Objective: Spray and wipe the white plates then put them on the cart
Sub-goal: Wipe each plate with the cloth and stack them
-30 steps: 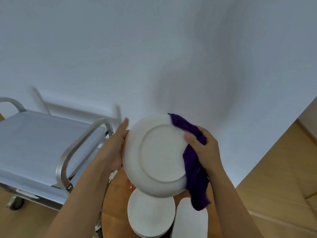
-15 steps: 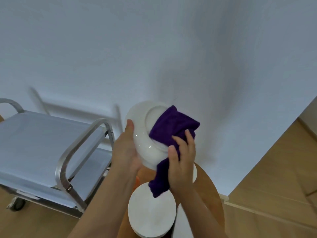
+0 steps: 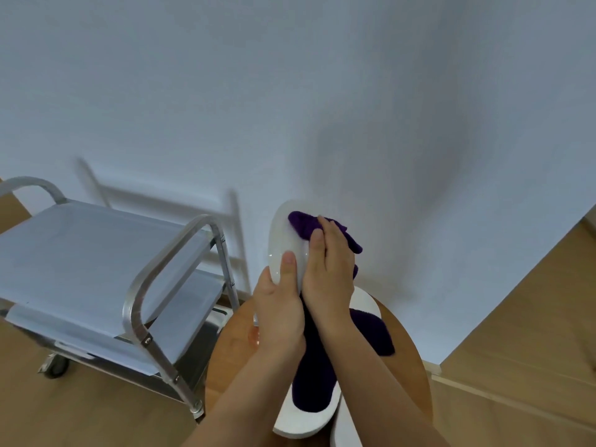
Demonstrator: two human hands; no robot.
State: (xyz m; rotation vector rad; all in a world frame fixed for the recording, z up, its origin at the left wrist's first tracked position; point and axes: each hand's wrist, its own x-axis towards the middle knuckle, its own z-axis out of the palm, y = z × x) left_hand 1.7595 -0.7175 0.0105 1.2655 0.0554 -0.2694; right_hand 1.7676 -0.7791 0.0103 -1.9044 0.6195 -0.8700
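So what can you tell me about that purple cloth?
The cloth is deep purple and looks soft, like towel fabric. Its upper end is bunched under the right hand, which presses it against the face of the tilted white plate gripped by the left hand. The rest hangs down between the forearms, its lower end draped over a plate on the round wooden table.

White plate (image 3: 283, 240), purple cloth (image 3: 304, 225), silver cart (image 3: 138, 285).
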